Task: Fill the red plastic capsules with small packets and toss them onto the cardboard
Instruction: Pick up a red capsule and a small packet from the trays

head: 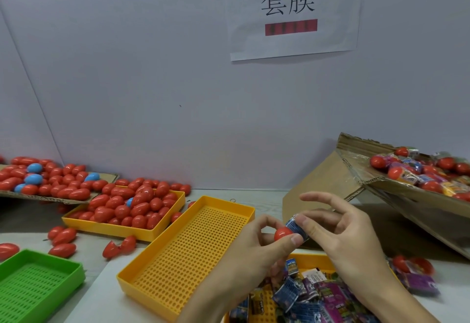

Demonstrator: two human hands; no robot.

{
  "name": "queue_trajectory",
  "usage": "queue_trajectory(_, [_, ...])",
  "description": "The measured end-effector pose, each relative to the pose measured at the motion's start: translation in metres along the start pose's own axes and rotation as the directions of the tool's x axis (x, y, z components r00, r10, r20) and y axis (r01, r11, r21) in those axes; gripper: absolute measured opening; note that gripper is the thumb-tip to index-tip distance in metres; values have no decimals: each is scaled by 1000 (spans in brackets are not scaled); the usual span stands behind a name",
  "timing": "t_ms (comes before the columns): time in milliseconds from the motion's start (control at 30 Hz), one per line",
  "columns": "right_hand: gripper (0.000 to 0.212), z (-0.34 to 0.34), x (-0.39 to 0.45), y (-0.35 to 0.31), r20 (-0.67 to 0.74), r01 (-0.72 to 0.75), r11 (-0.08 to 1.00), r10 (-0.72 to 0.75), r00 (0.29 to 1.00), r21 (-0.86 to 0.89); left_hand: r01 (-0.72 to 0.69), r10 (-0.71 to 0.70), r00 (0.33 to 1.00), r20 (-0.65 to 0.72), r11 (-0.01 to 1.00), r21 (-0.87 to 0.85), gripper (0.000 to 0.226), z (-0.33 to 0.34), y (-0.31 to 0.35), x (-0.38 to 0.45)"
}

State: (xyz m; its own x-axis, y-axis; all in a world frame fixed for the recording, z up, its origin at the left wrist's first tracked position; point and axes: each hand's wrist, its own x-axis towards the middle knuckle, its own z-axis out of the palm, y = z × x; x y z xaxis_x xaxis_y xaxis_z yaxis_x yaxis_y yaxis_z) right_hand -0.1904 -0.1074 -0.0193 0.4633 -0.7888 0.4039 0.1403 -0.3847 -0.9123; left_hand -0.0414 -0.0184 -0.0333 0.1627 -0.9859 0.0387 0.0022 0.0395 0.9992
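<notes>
My left hand (256, 251) grips a red capsule half (281, 233) between thumb and fingers. My right hand (338, 233) pinches a small blue packet (296, 226) with thumb and forefinger, its end at the capsule's mouth; the other fingers are spread. A yellow tray of loose packets (312, 294) lies under my hands. Closed red capsules (132, 208) fill a yellow tray at left. More red and a few blue capsules lie on a flat cardboard sheet (106, 176) at far left.
An empty perforated yellow tray (193, 249) sits in the middle, a green tray (38, 287) at lower left. A tilted cardboard box (396, 195) with capsules and packets stands at right. Loose capsules (62, 236) lie on the table. A paper sign (292, 12) hangs on the wall.
</notes>
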Motion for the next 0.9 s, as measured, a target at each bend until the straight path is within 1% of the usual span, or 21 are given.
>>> queue_trajectory(400, [31, -3, -1, 3, 60, 43, 994, -38, 998, -96, -22, 22, 1000, -3, 999, 27, 46, 2, 1, 0])
queue_trajectory(533, [28, -3, 0, 2, 77, 60, 993, -53, 996, -98, -55, 56, 998, -17, 998, 31, 26, 3, 1, 2])
queue_trajectory(600, [28, -2, 0, 1, 89, 74, 991, -64, 994, -113, -60, 60, 998, -36, 998, 11, 21, 3, 1, 2])
queue_trajectory(700, [42, -1, -2, -1, 108, 133, 969, -113, 988, -208, -73, 71, 995, -68, 997, -27, 21, 3, 0, 4])
queue_trajectory(800, [52, 0, -6, -2, 160, 198, 914, -149, 976, -353, -95, 92, 989, -115, 995, -23, 21, 4, 0, 5])
queue_trajectory(900, [69, 2, -8, -2, 200, 249, 860, -175, 964, -445, -109, 104, 984, -143, 994, -26, 19, 7, 1, 4])
